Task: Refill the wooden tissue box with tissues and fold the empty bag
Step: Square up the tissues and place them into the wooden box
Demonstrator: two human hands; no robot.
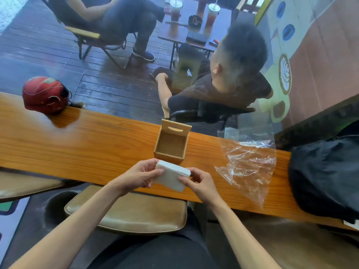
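Note:
A small wooden tissue box (171,145) stands on the long wooden counter (87,144), its slotted lid swung up at the back and its inside bare. Just in front of it, above the counter's near edge, I hold a white stack of tissues (172,176) with both hands. My left hand (140,175) grips its left side, thumb on top. My right hand (198,181) pinches the right corner. The clear plastic bag (250,162) lies crumpled and flat on the counter to the right of the box.
A red helmet (45,95) sits at the counter's far left. A black bag (326,175) fills the right end. A brown padded stool (134,210) is under my arms. Beyond a glass pane, two people sit on chairs by a low table with drinks.

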